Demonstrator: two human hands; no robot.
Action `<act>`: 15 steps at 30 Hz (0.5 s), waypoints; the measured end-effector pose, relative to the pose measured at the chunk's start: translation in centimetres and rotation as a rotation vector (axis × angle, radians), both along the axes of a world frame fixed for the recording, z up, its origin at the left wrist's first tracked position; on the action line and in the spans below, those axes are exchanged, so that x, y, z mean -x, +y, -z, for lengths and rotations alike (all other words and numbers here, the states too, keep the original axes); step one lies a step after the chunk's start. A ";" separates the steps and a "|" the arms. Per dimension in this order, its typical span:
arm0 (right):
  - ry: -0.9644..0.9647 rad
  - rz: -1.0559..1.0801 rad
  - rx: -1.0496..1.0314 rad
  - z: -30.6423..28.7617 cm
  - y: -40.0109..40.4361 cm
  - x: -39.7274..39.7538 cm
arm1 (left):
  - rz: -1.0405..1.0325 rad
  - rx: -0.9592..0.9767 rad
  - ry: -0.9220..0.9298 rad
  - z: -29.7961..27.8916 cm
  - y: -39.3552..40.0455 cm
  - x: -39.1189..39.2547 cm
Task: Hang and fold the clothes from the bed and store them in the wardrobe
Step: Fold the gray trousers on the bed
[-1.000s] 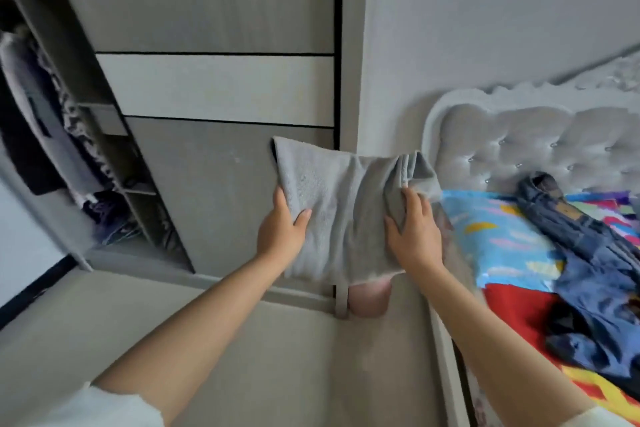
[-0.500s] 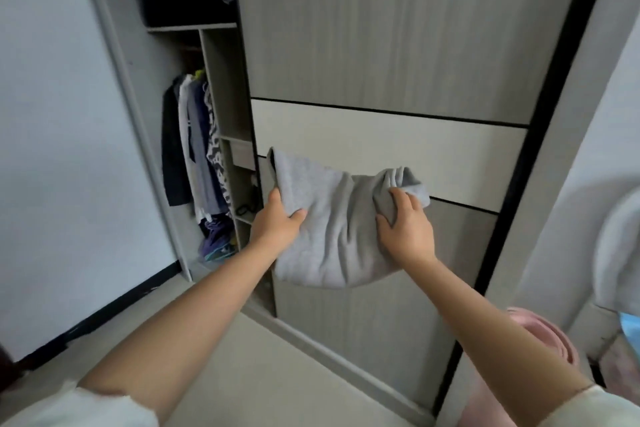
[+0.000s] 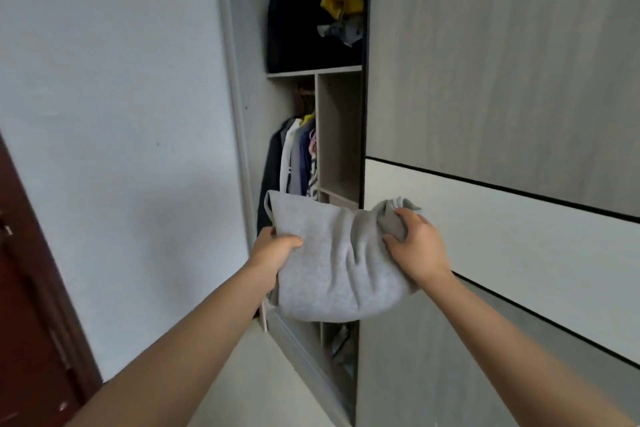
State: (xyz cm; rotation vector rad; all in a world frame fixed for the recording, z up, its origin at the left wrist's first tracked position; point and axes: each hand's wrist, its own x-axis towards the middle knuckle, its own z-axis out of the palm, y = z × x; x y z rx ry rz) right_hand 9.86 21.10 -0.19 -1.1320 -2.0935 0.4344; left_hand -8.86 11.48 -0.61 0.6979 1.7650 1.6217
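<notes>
A brown door (image 3: 24,305) edges the far left. The left hand (image 3: 273,253) grips the folded grey garment (image 3: 341,260) at its left side — thumb on top — before the open wardrobe (image 3: 311,156); the right hand (image 3: 417,250) clutches its bunched right end.

Both hands hold a folded grey garment (image 3: 337,263) in front of the open wardrobe (image 3: 341,135). The left hand (image 3: 273,251) grips its left edge, and the right hand (image 3: 415,246) grips the bunched right end. Inside the wardrobe, clothes (image 3: 298,158) hang under a shelf (image 3: 311,71). A black bag (image 3: 294,28) is on that shelf.
</notes>
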 end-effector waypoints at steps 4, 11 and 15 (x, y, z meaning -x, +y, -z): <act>0.011 0.000 -0.056 -0.7 4.0 7.0 | 0.014 -0.049 0.044 -1.2 4.0 7.1; 0.132 0.083 -0.042 -1.7 12.0 20.8 | 0.042 -0.067 0.114 -3.1 13.4 21.3; 0.160 0.201 -0.102 -1.9 16.1 25.4 | 0.122 -0.115 0.121 -3.3 19.8 26.5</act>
